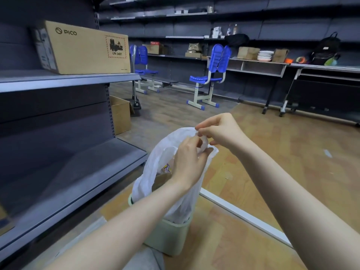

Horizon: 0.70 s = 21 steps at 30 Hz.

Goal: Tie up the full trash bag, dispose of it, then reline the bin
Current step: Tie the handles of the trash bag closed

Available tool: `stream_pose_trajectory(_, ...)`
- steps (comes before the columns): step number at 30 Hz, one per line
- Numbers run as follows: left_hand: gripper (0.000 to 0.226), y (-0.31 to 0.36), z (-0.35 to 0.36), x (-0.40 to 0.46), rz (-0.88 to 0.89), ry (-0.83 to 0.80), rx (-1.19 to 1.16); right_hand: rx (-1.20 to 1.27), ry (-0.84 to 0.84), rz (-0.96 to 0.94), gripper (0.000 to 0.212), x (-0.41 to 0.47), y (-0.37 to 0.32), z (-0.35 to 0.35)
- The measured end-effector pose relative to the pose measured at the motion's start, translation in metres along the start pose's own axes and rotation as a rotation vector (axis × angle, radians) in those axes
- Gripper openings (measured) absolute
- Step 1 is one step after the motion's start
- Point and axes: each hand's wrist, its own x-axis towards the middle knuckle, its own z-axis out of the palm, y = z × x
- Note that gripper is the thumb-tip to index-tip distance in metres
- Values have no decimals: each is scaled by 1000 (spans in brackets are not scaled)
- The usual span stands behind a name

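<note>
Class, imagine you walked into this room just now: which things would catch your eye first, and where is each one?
First, in the lower middle, the left hand and right hand pinch the top of a thin white plastic trash bag, which stands in a small pale green plastic bin on the floor. Next, the brown PICO cardboard box on the grey shelf at upper left, and the blue plastic chair further back.

— From my feed, what's on the near shelf [68, 78]?
— A PICO carton [81, 47], right up to the shelf's front edge.
— And on the floor?
— An open cardboard box [120, 114] at the shelf's end, two blue chairs [210, 75] beyond. Plates [265, 55] sit on the far desk [259, 64], between two boxes.
</note>
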Motion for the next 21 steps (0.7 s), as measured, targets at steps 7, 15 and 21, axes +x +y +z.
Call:
stream_pose_trajectory(7,83,-26,-27,27,150,-248,174,104,120,-74,26,-15,16,-3)
stream_pose_trajectory(15,29,-24,-33,54,191,-561,401,455,425,-80,10,-25,50,20)
stream_pose_trajectory(21,26,-25,-34,49,206,-562,309,549,476,-143,20,-26,57,39)
